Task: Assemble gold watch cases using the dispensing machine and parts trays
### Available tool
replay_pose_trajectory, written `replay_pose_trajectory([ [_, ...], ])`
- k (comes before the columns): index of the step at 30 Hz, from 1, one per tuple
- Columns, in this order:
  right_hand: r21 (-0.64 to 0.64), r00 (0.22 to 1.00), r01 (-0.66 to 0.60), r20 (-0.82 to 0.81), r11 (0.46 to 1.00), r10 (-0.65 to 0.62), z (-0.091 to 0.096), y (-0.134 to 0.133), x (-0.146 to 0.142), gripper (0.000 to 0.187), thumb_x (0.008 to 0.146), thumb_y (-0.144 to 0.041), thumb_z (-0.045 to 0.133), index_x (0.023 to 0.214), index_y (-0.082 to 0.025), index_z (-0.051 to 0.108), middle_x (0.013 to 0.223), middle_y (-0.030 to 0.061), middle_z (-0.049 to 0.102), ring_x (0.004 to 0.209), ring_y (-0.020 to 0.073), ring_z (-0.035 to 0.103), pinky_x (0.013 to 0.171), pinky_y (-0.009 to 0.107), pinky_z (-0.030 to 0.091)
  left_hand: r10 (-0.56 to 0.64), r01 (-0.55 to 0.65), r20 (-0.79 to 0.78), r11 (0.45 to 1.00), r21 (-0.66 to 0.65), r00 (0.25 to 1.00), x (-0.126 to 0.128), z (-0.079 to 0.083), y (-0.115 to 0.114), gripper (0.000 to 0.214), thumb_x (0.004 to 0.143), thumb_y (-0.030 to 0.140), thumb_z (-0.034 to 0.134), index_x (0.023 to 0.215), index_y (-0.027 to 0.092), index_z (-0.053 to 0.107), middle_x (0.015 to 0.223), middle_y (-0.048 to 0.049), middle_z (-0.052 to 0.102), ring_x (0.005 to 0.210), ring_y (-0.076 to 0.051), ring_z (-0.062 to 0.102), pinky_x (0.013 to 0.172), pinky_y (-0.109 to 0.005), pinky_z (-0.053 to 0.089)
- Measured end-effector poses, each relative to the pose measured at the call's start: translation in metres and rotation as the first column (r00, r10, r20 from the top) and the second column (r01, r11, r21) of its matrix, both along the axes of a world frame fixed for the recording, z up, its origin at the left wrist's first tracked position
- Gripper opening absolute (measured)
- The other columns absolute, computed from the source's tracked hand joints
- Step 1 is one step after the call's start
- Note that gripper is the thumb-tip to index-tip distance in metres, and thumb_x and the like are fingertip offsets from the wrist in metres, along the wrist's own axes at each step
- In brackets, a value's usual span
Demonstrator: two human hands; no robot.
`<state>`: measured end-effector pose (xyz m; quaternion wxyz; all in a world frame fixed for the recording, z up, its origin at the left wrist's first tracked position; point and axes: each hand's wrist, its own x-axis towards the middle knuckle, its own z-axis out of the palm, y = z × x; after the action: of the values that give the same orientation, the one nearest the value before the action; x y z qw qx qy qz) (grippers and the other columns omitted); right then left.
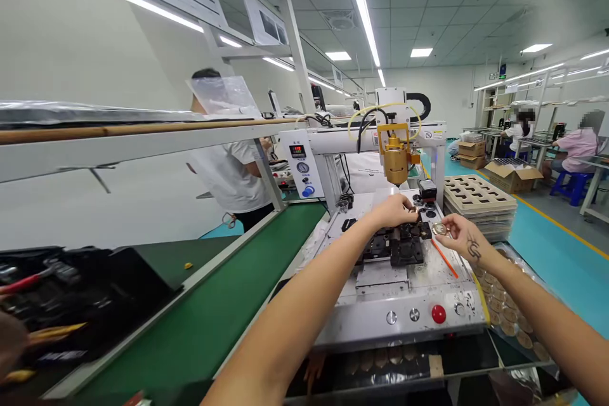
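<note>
My right hand (pixel 461 238) pinches a small round part with a shiny metal rim (pixel 439 228), beside the right end of a black fixture (pixel 406 250). Reaching over that fixture, my left hand (pixel 394 210) has its fingers closed at the back of it; a small shiny bit shows at the fingertips, too small to name. Above my left hand hangs the gold-coloured head (pixel 396 162) of a white benchtop machine (pixel 366 317). An orange stick (pixel 445 259) lies on the machine bed just below my right hand.
A red button (pixel 438 314) sits on the machine's front panel. Stacked beige trays (pixel 480 196) stand at the right, with a sheet of round parts (pixel 509 311) nearer me. A green conveyor belt (pixel 204 304) runs along the left. Another person (pixel 228 171) stands beyond it.
</note>
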<state>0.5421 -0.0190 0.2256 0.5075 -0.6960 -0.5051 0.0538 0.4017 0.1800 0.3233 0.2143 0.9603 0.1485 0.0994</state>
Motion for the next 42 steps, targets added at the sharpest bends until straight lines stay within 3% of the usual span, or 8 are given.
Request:
replay_pose_trajectory([
  [6,-0.294,0.966,-0.201,0.101,0.934,0.239,0.017,0.067,0.021,0.025,0.096,-0.039,0.081,0.097,-0.016,0.070,0.086,-0.0007,0.068,0.074,0.0157,0.065,0.070,0.031,0.056,0.037,0.006,0.256,0.986,-0.166,0.966,-0.071,0.019,0.004,0.032,0.086,0.040,0.070,0.106,0.016,0.071,0.104,-0.0085,0.078,0.091,-0.020,0.072,0.081,-0.031,0.056],
  [12,-0.446,0.899,-0.297,0.167,0.845,0.404,0.027,0.076,0.031,0.027,0.101,-0.040,0.078,0.109,-0.015,0.074,0.094,0.0014,0.074,0.081,0.0183,0.072,0.078,0.036,0.062,0.064,0.014,0.322,0.972,-0.233,0.945,-0.135,0.014,-0.004,0.032,0.082,0.042,0.073,0.104,0.019,0.068,0.095,-0.0056,0.075,0.084,-0.019,0.067,0.078,-0.032,0.055],
  [19,-0.360,0.903,-0.181,0.307,0.915,0.300,0.014,0.074,0.023,0.024,0.103,-0.040,0.075,0.110,-0.018,0.076,0.114,0.0068,0.076,0.109,0.0250,0.072,0.101,0.048,0.058,0.112,-0.019,0.394,0.973,-0.232,0.912,-0.192,0.008,-0.031,0.027,0.085,0.036,0.069,0.107,0.022,0.068,0.092,-0.0025,0.072,0.081,-0.018,0.066,0.076,-0.032,0.056],
  [24,-0.283,0.917,-0.125,0.332,0.951,0.219,0.022,0.071,0.012,0.024,0.099,-0.042,0.079,0.102,-0.017,0.077,0.102,0.0051,0.076,0.101,0.0244,0.072,0.098,0.047,0.058,0.107,-0.009,0.483,0.980,-0.201,0.869,-0.213,-0.004,-0.060,0.025,0.088,0.029,0.065,0.112,0.021,0.067,0.091,-0.0018,0.072,0.077,-0.017,0.066,0.074,-0.031,0.058],
  [27,-0.141,0.938,-0.056,0.331,0.988,0.100,0.026,0.056,-0.015,0.027,0.098,-0.043,0.076,0.102,-0.017,0.082,0.101,0.0116,0.075,0.109,0.0314,0.069,0.104,0.050,0.053,0.078,-0.020,0.541,0.994,-0.111,0.837,-0.223,-0.021,-0.083,0.025,0.086,0.021,0.066,0.111,0.021,0.067,0.092,-0.0018,0.071,0.077,-0.017,0.067,0.076,-0.032,0.059],
  [31,0.033,0.967,-0.018,0.256,0.999,0.009,0.018,0.006,-0.085,0.041,0.112,-0.047,0.049,0.121,-0.018,0.077,0.120,0.0158,0.073,0.117,0.0314,0.067,0.103,0.047,0.053,0.032,-0.049,0.614,0.999,0.010,0.788,-0.238,-0.048,-0.112,0.033,0.084,0.015,0.069,0.116,0.023,0.066,0.099,-0.0031,0.071,0.080,-0.017,0.067,0.074,-0.030,0.060],
  [37,0.114,0.935,-0.292,-0.174,0.949,0.309,0.003,-0.072,-0.204,0.037,0.110,-0.049,0.059,0.140,-0.028,0.068,0.106,0.0046,0.077,0.087,0.0198,0.074,0.084,0.033,0.062,0.038,-0.072,0.677,0.997,0.022,0.735,-0.256,-0.081,-0.138,0.041,0.089,0.015,0.078,0.126,0.024,0.062,0.103,-0.0032,0.071,0.083,-0.017,0.070,0.070,-0.025,0.061],
  [42,0.126,0.897,-0.335,-0.261,0.934,0.357,0.004,-0.077,-0.234,0.032,0.105,-0.045,0.071,0.131,-0.028,0.075,0.110,0.0065,0.080,0.100,0.0240,0.078,0.089,0.035,0.065,0.042,-0.063,0.679,0.998,0.007,0.733,-0.265,-0.090,-0.147,0.043,0.091,0.017,0.082,0.128,0.025,0.061,0.102,-0.0029,0.073,0.086,-0.019,0.072,0.075,-0.027,0.063],
])
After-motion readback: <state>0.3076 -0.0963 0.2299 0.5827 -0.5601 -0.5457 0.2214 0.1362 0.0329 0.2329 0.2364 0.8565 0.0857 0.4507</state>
